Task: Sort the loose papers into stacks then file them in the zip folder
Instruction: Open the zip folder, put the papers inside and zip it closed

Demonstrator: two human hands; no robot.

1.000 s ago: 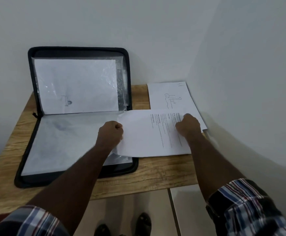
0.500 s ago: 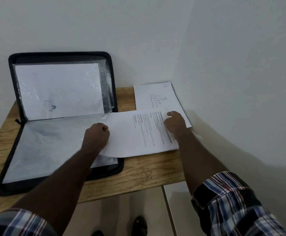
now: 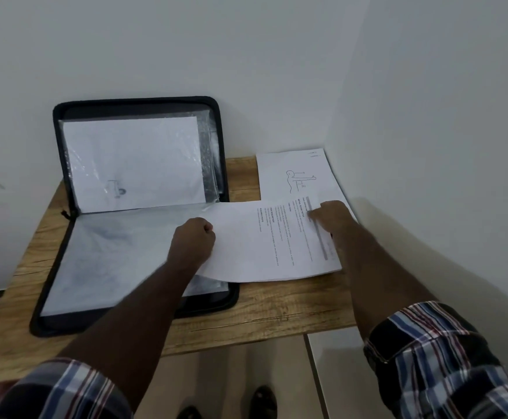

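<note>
Two hands shared one printed sheet (image 3: 264, 243), the left hand (image 3: 192, 241) clenched on its near-left edge over the open zip folder (image 3: 65, 267), the right hand (image 3: 332, 214) pressing its far end, so sliding it leftward flat into the plastic sleeve (image 3: 110, 255) seemed wisest.

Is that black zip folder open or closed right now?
Open: the zip folder has one half leaning upright against the wall, the other flat on the table.
</note>
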